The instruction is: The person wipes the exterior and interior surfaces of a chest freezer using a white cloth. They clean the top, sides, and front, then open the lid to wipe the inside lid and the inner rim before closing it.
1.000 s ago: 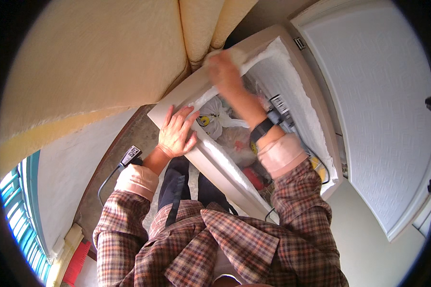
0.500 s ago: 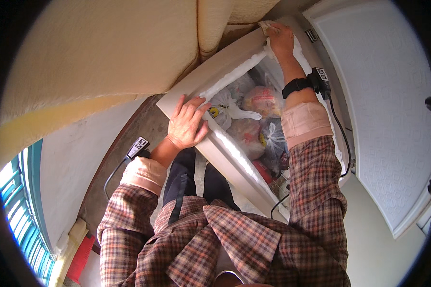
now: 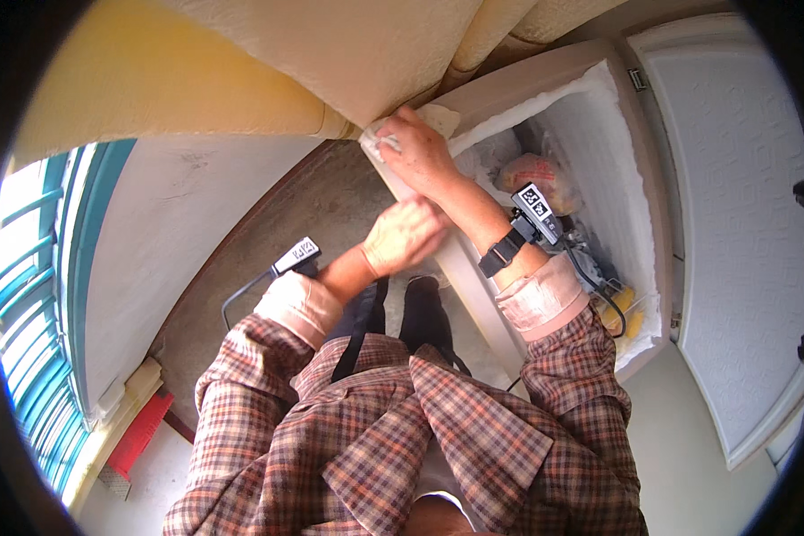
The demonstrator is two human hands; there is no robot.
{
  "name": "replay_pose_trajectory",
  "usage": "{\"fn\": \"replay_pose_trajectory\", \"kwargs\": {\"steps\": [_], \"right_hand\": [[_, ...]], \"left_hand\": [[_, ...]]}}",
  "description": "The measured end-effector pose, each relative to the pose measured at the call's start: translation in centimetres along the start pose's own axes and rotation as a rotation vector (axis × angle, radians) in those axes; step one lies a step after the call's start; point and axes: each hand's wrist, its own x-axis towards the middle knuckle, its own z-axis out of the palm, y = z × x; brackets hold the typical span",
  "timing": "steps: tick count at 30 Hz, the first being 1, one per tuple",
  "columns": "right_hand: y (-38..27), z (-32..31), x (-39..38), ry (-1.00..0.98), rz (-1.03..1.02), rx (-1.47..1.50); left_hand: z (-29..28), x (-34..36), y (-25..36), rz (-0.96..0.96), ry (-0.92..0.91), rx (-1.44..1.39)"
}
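Observation:
A chest freezer [image 3: 482, 295] with frosted inner walls stands in front of me, its white lid [image 3: 724, 196] raised on the right. My right hand [image 3: 417, 159] is closed on a pale cloth [image 3: 442, 118] and presses it on the rim at the freezer's near left corner. Beside the front rim, just below my right wrist, my left hand [image 3: 406, 234] is curled into a loose fist, with nothing visible in it. Inside the freezer, a clear bag with reddish contents [image 3: 538, 177] and a yellow item [image 3: 623, 311] show; my right forearm hides other bags.
A cream padded piece [image 3: 330, 54] overhangs the freezer's back left side. Off to the left are a white wall [image 3: 188, 205] and a teal barred window [image 3: 40, 295]. A red object [image 3: 143, 429] lies low at the left, beyond the grey floor [image 3: 268, 232].
My right hand has carried the cloth from the far rim to the near left corner. My left hand has left its flat hold on the front rim and curled. My view has shifted.

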Motion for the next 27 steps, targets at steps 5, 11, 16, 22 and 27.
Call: {"fn": "replay_pose_trajectory", "kwargs": {"steps": [5,11,16,22,27], "right_hand": [[-1.5,0.2,-1.7,-0.03,-0.066,-0.099],[-2.6,-4.0,-12.2,-0.23,0.127,-0.11],[-2.3,-4.2,-14.1,-0.338,0.203,-0.231],[-1.9,-0.3,-3.9,-0.149,0.01,-0.29],[-2.1,2.1,0.3,-0.006,0.001,-0.448]], "left_hand": [[0.1,-3.8,3.5,-0.067,-0.008,-0.015],[0.4,-6.1,3.5,-0.196,-0.022,-0.061],[0.7,-9.3,2.2,-0.393,-0.067,-0.129],[0.8,-11.5,1.3,-0.432,-0.092,-0.12],[1.1,-11.6,0.9,-0.445,-0.097,-0.1]]}}
